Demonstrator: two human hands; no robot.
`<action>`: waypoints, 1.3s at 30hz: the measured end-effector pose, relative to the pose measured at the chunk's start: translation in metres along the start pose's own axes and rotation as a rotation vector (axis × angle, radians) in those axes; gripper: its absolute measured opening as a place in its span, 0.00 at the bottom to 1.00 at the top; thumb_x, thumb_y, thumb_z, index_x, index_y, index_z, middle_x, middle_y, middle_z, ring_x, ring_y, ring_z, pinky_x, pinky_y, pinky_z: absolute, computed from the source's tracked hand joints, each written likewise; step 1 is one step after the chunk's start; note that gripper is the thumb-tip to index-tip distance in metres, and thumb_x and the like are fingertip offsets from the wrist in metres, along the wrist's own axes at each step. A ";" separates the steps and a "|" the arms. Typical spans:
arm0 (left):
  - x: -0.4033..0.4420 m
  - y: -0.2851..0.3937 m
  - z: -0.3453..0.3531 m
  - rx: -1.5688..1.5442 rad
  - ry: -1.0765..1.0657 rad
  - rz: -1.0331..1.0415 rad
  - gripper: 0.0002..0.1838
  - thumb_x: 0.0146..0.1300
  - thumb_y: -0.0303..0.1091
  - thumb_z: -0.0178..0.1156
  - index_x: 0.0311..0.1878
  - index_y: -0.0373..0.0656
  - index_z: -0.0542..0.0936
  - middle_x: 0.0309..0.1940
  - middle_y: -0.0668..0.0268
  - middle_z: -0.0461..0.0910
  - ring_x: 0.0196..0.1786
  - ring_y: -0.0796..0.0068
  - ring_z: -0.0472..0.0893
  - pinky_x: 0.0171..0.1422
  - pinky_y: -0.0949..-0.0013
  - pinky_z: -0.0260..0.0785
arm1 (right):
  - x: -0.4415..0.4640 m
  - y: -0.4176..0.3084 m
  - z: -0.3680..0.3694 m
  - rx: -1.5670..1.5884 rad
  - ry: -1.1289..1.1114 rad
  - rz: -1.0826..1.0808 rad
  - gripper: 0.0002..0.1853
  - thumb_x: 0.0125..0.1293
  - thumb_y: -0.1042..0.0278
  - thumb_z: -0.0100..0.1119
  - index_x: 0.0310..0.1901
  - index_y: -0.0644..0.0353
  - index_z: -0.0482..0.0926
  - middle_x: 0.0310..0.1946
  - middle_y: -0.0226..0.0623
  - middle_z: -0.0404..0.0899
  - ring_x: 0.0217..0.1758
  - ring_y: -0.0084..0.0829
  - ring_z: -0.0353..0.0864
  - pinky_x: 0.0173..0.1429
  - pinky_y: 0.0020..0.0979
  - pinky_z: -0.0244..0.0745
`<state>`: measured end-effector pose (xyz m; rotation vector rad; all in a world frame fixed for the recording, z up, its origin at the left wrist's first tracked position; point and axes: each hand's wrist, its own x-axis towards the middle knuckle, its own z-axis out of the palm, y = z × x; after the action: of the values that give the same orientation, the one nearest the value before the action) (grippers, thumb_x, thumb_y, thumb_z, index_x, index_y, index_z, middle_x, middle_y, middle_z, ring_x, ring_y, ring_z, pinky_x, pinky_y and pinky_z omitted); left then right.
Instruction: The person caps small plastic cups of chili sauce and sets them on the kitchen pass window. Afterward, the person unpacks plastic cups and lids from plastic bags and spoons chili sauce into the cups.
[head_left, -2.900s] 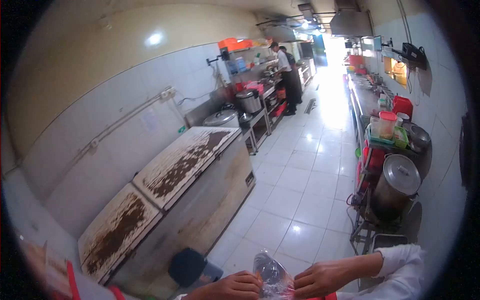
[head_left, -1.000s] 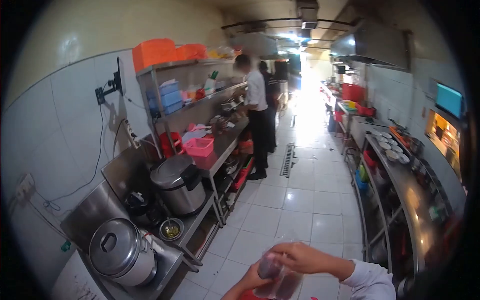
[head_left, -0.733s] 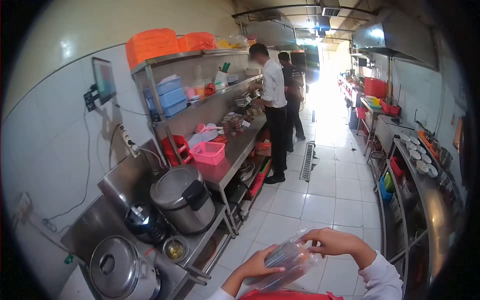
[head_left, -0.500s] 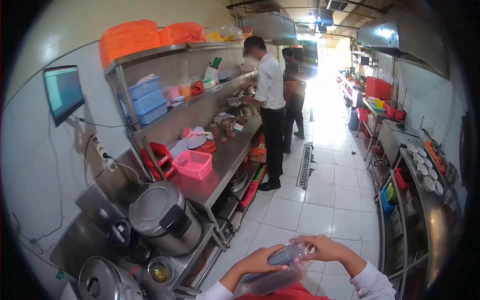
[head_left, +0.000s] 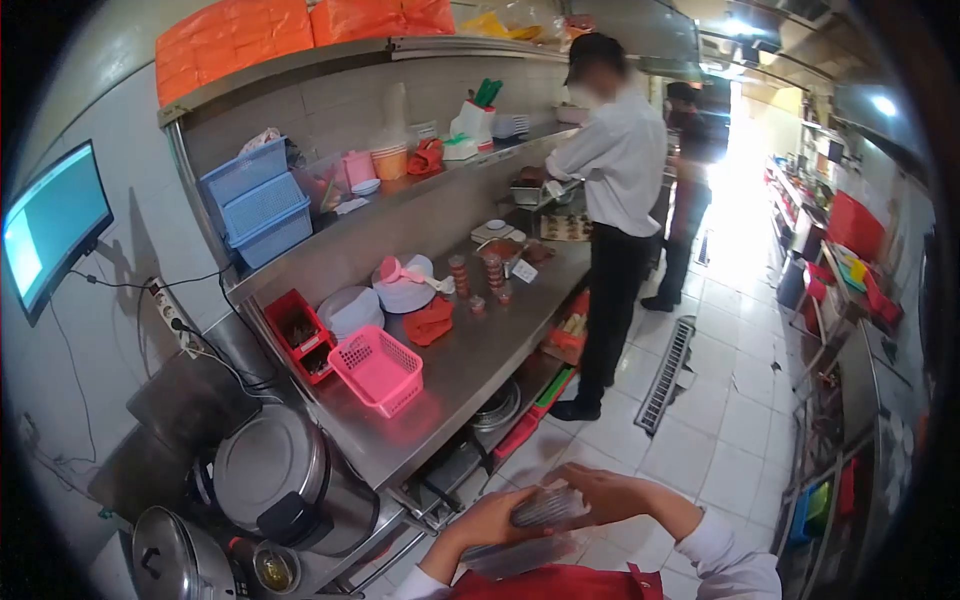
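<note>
Low in the view, in front of a red apron [head_left: 560, 584], my hands hold a ribbed, greyish stack [head_left: 548, 507] in a clear plastic bag [head_left: 530, 555]. It looks like nested plastic lids or cups, though the exact kind is unclear. My left hand [head_left: 494, 520] is closed around the near-left side of the stack. My right hand [head_left: 608, 492] curls over its far-right end, gripping the bag there, with its fingertips partly hidden. The loose part of the bag hangs below, between my forearms.
On the left, a steel counter [head_left: 440, 425] bears a pink basket [head_left: 380, 370], a red bin [head_left: 298, 335] and stacked small cups [head_left: 494, 270]. A large cooker [head_left: 270, 470] stands nearer. A co-worker in white [head_left: 625, 160] stands at the counter, another person [head_left: 690, 190] beyond. A drain grate [head_left: 665, 375] crosses the floor.
The view has turned left and come closer to the counter, so the basket and co-worker appear larger. Both hands still hold the bagged stack, now slightly further left in view.
</note>
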<state>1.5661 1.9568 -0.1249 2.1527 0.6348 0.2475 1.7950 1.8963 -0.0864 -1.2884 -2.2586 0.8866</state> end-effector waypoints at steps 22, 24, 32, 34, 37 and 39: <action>0.217 -0.221 -0.218 -0.314 0.620 -0.371 0.36 0.54 0.47 0.72 0.62 0.38 0.72 0.50 0.57 0.80 0.53 0.67 0.79 0.59 0.65 0.68 | 0.366 0.336 -0.225 0.966 0.324 0.087 0.33 0.56 0.73 0.72 0.63 0.56 0.66 0.51 0.37 0.72 0.51 0.28 0.78 0.52 0.25 0.76; 0.224 -0.225 -0.219 -0.347 0.645 -0.432 0.37 0.53 0.47 0.72 0.63 0.39 0.71 0.51 0.57 0.79 0.54 0.66 0.79 0.60 0.65 0.68 | 0.397 0.399 -0.210 0.249 0.225 0.307 0.35 0.54 0.70 0.72 0.63 0.55 0.65 0.53 0.44 0.71 0.51 0.38 0.79 0.52 0.32 0.77; 0.259 -0.246 -0.206 -0.327 0.921 -0.444 0.40 0.53 0.47 0.72 0.64 0.36 0.69 0.55 0.50 0.78 0.59 0.59 0.77 0.64 0.62 0.66 | 0.479 0.486 -0.134 -0.253 0.219 -0.050 0.28 0.55 0.68 0.70 0.57 0.61 0.71 0.44 0.47 0.78 0.52 0.50 0.77 0.55 0.45 0.73; 0.272 -0.243 -0.212 -0.261 0.893 -0.501 0.40 0.52 0.48 0.72 0.64 0.37 0.70 0.54 0.49 0.78 0.58 0.58 0.78 0.62 0.62 0.67 | 0.491 0.452 -0.174 -0.120 0.156 -0.116 0.25 0.56 0.68 0.68 0.55 0.62 0.73 0.43 0.46 0.79 0.52 0.48 0.78 0.55 0.43 0.73; 0.293 -0.233 -0.227 -0.232 0.828 -0.557 0.40 0.50 0.49 0.73 0.62 0.37 0.71 0.52 0.48 0.79 0.55 0.56 0.80 0.59 0.61 0.70 | 0.500 0.360 -0.231 0.378 -0.253 0.151 0.23 0.58 0.68 0.66 0.55 0.62 0.74 0.44 0.46 0.79 0.53 0.44 0.78 0.55 0.39 0.74; 0.303 -0.233 -0.227 -0.227 0.808 -0.527 0.38 0.48 0.50 0.73 0.59 0.39 0.75 0.48 0.50 0.81 0.50 0.55 0.83 0.54 0.61 0.72 | 0.502 0.340 -0.230 0.383 -0.549 -0.451 0.22 0.60 0.67 0.65 0.55 0.62 0.76 0.44 0.45 0.79 0.50 0.40 0.79 0.55 0.37 0.74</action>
<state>1.6535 2.3882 -0.1828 1.5432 1.5110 0.8642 1.8936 2.5349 -0.1419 -0.3660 -2.4414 1.5230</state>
